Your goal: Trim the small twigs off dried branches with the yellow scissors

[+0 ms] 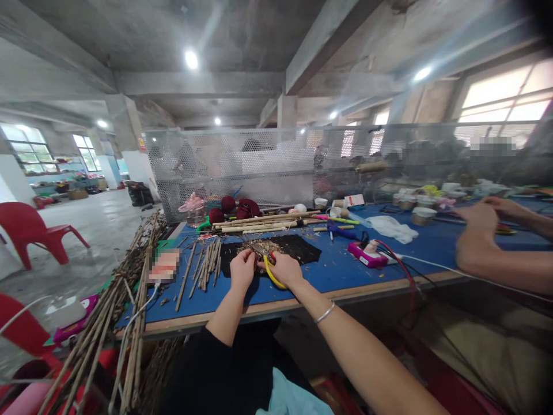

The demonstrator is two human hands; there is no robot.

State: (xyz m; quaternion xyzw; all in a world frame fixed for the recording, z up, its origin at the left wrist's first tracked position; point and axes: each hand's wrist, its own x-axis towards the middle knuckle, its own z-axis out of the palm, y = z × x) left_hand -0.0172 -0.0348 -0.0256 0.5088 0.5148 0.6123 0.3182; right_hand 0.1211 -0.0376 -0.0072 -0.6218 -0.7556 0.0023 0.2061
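My right hand (285,270) is wrapped round a pair of yellow-handled scissors (273,276), whose metal blades point up and to the left. Close by on the left, the fingers of my left hand (242,268) are pinched together near the blades; whatever they hold is too small to make out. Both hands are over a black cloth (298,248) strewn with a heap of brown chips (265,245). Left of the cloth lies a row of short cut sticks (210,264) on the blue tabletop (242,295).
Long branches (103,311) lean along the table's left end. Bundled pale sticks (263,223) and dark red yarn balls (248,208) lie behind the cloth. A purple power strip (367,255) with cords is at right, near another person's arms (488,242). A mesh partition (233,167) stands behind.
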